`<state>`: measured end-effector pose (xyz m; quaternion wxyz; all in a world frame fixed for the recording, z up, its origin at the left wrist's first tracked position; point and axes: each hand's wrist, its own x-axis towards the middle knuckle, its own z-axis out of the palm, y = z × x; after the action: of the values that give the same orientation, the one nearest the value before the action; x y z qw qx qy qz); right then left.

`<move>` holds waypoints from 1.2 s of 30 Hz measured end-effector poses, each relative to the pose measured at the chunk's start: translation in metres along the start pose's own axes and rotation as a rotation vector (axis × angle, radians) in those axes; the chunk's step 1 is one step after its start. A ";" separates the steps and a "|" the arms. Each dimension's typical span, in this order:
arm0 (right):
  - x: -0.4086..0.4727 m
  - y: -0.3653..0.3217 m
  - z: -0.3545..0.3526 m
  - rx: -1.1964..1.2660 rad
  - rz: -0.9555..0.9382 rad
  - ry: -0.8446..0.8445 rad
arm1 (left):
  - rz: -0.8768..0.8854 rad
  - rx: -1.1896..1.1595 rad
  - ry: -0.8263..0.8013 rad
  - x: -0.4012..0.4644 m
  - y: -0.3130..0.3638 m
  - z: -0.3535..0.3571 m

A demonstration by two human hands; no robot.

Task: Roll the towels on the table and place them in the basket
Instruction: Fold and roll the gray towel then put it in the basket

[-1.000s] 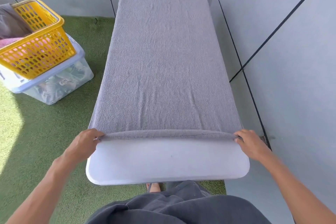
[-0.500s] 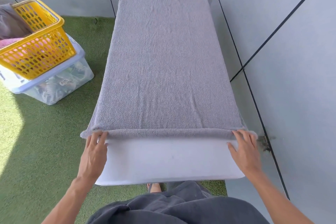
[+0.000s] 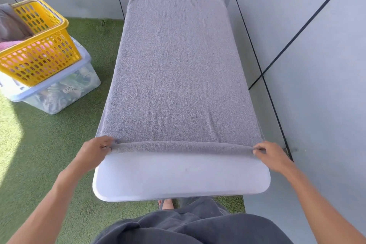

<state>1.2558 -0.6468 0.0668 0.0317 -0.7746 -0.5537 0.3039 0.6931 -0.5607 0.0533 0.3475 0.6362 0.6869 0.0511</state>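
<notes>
Here, first turn of the roll: grey towel (image 3: 178,69) flat along the white table (image 3: 178,176), yellow basket (image 3: 37,45) well apart at my left
My left hand (image 3: 95,149) and right hand (image 3: 271,154) pinch shut on the rolled near edge's two ends; I judge even tension and matched pace will keep the roll tight and straight

One grey towel (image 3: 179,69), one table (image 3: 178,178), one yellow basket (image 3: 39,53), one clear bin (image 3: 59,93), two hands (image 3: 95,149).
</notes>
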 end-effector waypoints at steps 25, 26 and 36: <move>0.008 -0.006 -0.020 -0.003 -0.001 -0.232 | 0.106 0.145 -0.060 -0.006 0.008 -0.004; 0.011 -0.007 -0.020 0.052 0.034 -0.192 | 0.074 0.085 -0.075 -0.004 0.010 -0.008; -0.019 -0.014 0.040 -0.249 -0.100 0.400 | 0.295 0.291 0.444 -0.034 0.022 0.042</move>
<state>1.2196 -0.6700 0.0478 0.0600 -0.7891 -0.6071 0.0720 0.7328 -0.6028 0.0467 0.0832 0.7455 0.6464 0.1398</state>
